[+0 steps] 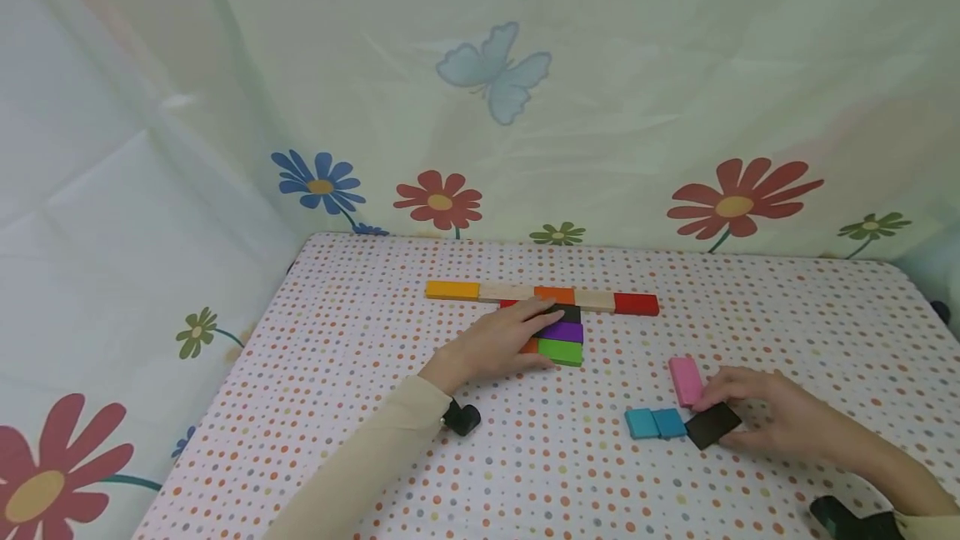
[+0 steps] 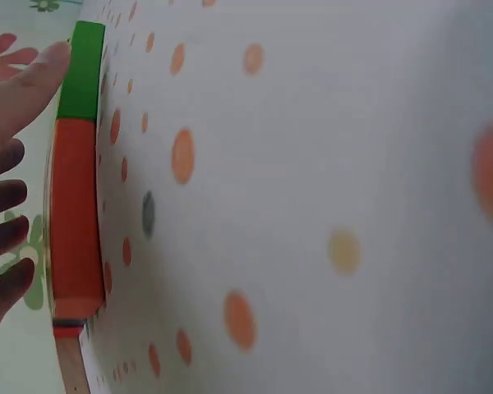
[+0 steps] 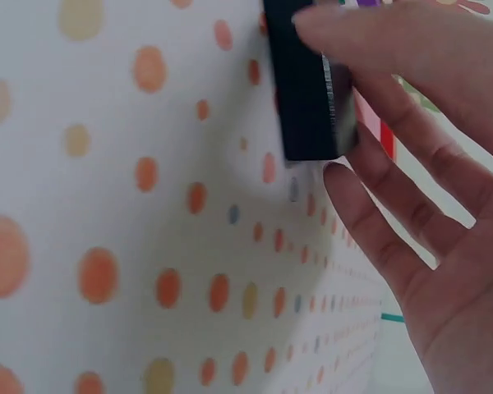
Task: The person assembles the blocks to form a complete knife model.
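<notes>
My left hand (image 1: pixel 495 340) lies with extended fingers over a cluster of flat blocks, partly covering them. A black block (image 1: pixel 569 313), a purple block (image 1: pixel 567 332) and a lime green block (image 1: pixel 561 352) show at its fingertips. In the left wrist view, its fingers hover beside the green block (image 2: pixel 84 74) and an orange-red block (image 2: pixel 76 205) lying end to end. My right hand (image 1: pixel 787 419) pinches another black block (image 1: pixel 712 426) between thumb and fingers, also seen tilted in the right wrist view. Right by that block are a pink block (image 1: pixel 686 382) and two blue blocks (image 1: pixel 641 423).
Behind the cluster runs a row of a yellow block (image 1: pixel 452 290), plain wooden blocks (image 1: pixel 595 300), an orange block (image 1: pixel 555 295) and a red block (image 1: pixel 636 304). A dotted cloth (image 1: pixel 360 315) covers the table. A flowered curtain (image 1: pixel 615 123) hangs behind it.
</notes>
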The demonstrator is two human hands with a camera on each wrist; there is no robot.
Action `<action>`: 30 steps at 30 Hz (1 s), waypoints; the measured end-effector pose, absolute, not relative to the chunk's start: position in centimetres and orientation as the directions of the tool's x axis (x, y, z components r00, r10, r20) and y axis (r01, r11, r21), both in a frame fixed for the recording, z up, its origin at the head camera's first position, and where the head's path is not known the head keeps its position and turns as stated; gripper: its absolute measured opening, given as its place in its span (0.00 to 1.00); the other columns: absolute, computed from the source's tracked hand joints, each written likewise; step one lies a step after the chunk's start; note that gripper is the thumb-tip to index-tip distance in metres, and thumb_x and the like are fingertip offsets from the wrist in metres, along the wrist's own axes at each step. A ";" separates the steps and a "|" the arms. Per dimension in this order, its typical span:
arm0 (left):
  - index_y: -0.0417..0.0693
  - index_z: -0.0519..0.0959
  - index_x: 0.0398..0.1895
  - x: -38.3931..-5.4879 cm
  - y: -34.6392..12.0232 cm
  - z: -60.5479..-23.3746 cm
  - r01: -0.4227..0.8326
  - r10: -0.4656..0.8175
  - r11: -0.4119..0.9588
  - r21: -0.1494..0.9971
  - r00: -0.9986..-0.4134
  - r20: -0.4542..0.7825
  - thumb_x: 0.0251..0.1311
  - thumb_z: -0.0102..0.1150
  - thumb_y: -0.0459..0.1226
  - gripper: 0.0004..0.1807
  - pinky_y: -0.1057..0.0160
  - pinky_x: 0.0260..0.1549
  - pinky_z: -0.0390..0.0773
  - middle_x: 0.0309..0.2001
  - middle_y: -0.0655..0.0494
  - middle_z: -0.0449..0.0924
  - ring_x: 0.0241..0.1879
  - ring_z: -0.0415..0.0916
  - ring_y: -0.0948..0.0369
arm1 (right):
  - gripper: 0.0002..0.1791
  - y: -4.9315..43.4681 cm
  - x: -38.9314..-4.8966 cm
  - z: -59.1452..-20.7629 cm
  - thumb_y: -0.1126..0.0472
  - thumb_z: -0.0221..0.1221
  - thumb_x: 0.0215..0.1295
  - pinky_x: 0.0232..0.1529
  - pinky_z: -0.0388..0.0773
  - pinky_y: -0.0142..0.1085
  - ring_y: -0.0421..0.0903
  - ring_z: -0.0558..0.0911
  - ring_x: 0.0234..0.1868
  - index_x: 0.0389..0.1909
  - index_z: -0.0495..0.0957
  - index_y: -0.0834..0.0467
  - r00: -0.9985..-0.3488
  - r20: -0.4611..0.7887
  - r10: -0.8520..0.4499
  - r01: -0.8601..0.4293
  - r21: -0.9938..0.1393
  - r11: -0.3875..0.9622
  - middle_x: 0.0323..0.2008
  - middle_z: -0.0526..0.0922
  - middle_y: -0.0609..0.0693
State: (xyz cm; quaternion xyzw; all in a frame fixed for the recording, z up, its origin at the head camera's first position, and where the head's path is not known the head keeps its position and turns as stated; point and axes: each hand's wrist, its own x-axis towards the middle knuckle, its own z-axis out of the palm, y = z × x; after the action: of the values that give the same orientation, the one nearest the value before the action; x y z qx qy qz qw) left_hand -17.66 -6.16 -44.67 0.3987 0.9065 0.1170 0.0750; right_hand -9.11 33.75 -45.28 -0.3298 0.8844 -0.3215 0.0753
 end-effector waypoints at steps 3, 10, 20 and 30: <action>0.55 0.61 0.82 -17.7 -5.5 -44.9 0.726 0.755 0.642 0.247 -0.655 -0.035 0.73 0.56 0.61 0.41 0.60 0.75 0.61 0.83 0.56 0.54 0.80 0.54 0.59 | 0.24 33.9 -8.9 -45.4 0.68 0.81 0.47 0.39 0.77 0.26 0.26 0.74 0.48 0.45 0.88 0.46 -0.784 0.071 -0.617 -0.523 -0.610 0.595 0.46 0.82 0.36; 0.55 0.65 0.81 -17.9 -4.9 -45.5 0.722 0.749 0.649 0.238 -0.662 -0.032 0.73 0.58 0.59 0.39 0.61 0.75 0.60 0.82 0.56 0.56 0.80 0.55 0.59 | 0.24 34.1 -8.8 -45.0 0.64 0.82 0.45 0.34 0.77 0.29 0.27 0.75 0.42 0.44 0.88 0.48 -0.801 0.040 -0.598 -0.512 -0.565 0.647 0.43 0.82 0.36; 0.52 0.66 0.80 -17.8 -4.7 -45.0 0.719 0.747 0.650 0.247 -0.663 -0.036 0.72 0.59 0.58 0.39 0.62 0.74 0.64 0.82 0.55 0.57 0.79 0.56 0.59 | 0.20 35.1 -9.1 -43.3 0.62 0.81 0.50 0.32 0.80 0.30 0.28 0.75 0.37 0.45 0.86 0.53 -0.768 -0.060 -0.638 -0.490 -0.586 0.645 0.41 0.82 0.39; 0.51 0.66 0.79 -17.7 -4.8 -44.8 0.718 0.748 0.650 0.250 -0.662 -0.043 0.71 0.60 0.58 0.39 0.63 0.73 0.64 0.82 0.55 0.57 0.79 0.56 0.59 | 0.26 31.4 -12.2 -40.9 0.64 0.83 0.44 0.39 0.85 0.35 0.35 0.80 0.40 0.47 0.86 0.53 -0.837 0.124 -0.533 -0.518 -0.496 0.697 0.41 0.82 0.39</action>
State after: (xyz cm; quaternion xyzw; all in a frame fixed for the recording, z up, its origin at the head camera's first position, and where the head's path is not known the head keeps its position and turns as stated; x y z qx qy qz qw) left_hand -17.74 -4.79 -44.83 0.4047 0.9055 0.1060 0.0712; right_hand -12.23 31.41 -40.95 -0.2853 0.9210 -0.2647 0.0146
